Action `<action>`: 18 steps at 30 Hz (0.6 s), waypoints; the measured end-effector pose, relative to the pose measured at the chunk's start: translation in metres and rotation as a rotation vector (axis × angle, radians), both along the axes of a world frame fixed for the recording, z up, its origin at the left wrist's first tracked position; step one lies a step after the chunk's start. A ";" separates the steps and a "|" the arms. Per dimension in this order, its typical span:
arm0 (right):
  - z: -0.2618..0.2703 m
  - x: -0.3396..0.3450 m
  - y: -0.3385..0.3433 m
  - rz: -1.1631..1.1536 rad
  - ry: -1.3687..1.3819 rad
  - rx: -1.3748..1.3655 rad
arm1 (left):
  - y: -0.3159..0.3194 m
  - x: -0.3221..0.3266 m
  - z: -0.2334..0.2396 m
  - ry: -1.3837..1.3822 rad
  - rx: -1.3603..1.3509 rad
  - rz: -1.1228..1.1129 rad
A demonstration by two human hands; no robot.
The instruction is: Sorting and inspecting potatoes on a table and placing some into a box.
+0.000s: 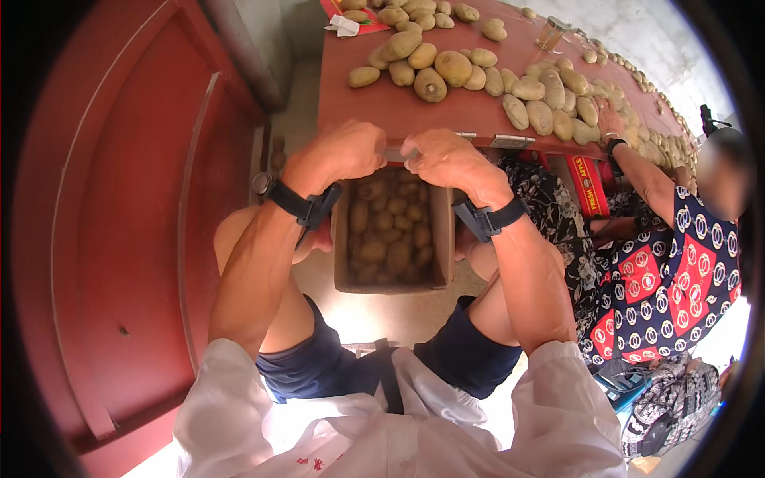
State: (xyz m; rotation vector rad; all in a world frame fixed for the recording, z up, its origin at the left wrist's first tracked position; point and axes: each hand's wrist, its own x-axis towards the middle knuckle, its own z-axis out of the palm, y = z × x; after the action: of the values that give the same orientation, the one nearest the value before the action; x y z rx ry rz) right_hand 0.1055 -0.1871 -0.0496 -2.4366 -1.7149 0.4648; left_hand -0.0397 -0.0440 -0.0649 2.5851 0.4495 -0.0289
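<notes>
My left hand (352,150) and my right hand (439,154) face each other at the front edge of the red table (349,110), fingers bent inward. A small pale grey strip (394,155) shows in the gap between them; whether it is held or belongs to the table edge is unclear. Below my hands an open cardboard box (340,263) stands between my knees, with many potatoes (388,233) inside in shadow. Beyond my hands, a loose group of potatoes (431,85) lies on the tabletop.
At the right, a co-worker's hand (608,119) rests by a long heap of potatoes (553,89). A glass (551,34) stands farther back. Metal hinges (512,141) sit on the table's edge. A red printed carton (587,185) is underneath. A red door (131,239) borders my left.
</notes>
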 end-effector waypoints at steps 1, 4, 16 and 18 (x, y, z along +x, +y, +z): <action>0.002 -0.001 0.001 -0.014 -0.005 -0.003 | -0.001 0.001 0.001 -0.018 -0.023 0.004; 0.009 -0.005 0.003 0.007 -0.051 -0.011 | -0.007 0.001 0.012 0.002 -0.075 0.047; 0.012 0.008 0.017 -0.101 -0.013 0.012 | -0.011 0.033 0.012 -0.114 -0.147 0.004; 0.012 0.012 0.022 -0.112 -0.017 -0.017 | -0.007 0.040 0.007 -0.106 -0.147 -0.003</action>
State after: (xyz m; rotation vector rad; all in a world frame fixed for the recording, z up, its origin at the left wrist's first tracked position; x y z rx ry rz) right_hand 0.1172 -0.1651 -0.0375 -2.5388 -1.5756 0.4481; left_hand 0.0005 -0.0514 -0.0576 2.4291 0.3896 0.0708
